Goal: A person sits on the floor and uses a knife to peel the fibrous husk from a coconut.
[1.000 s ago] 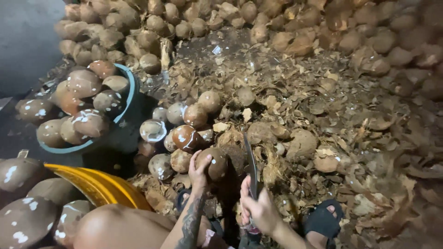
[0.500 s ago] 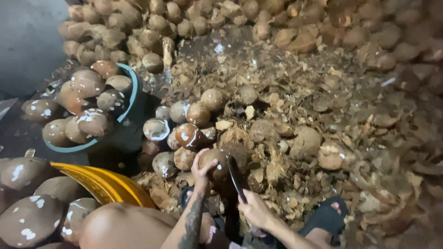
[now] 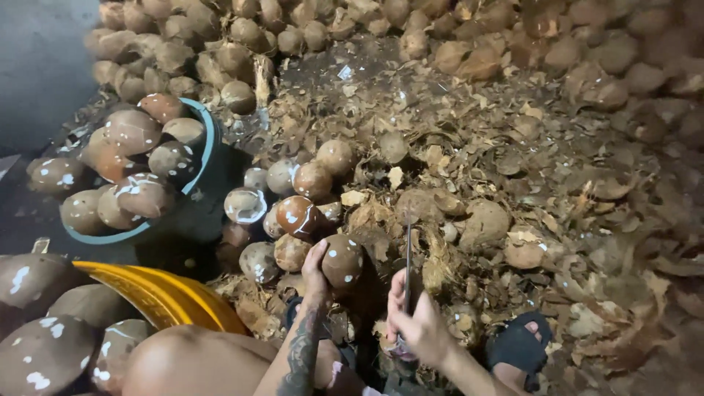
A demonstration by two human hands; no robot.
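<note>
Low in the head view, just above the person's knee, the left hand (image 3: 317,265) curls around a brown, white-flecked peeled coconut (image 3: 342,260), fingers wrapped on its left side and holding it up over the husk litter. Just beside it, the right hand (image 3: 418,326) is clenched on the handle of a long knife (image 3: 408,271), whose thin blade stands nearly upright, close to the coconut but apart from it; the handle itself is hidden inside the fist. Beyond the hands, more peeled coconuts (image 3: 297,216) lie in a loose cluster on the husk-strewn ground (image 3: 513,169). Farther left, a teal tub (image 3: 205,147) is heaped with them, and a yellow basin (image 3: 158,293) is cut off by the frame. A black sandal (image 3: 521,341) shows at lower right.
</note>
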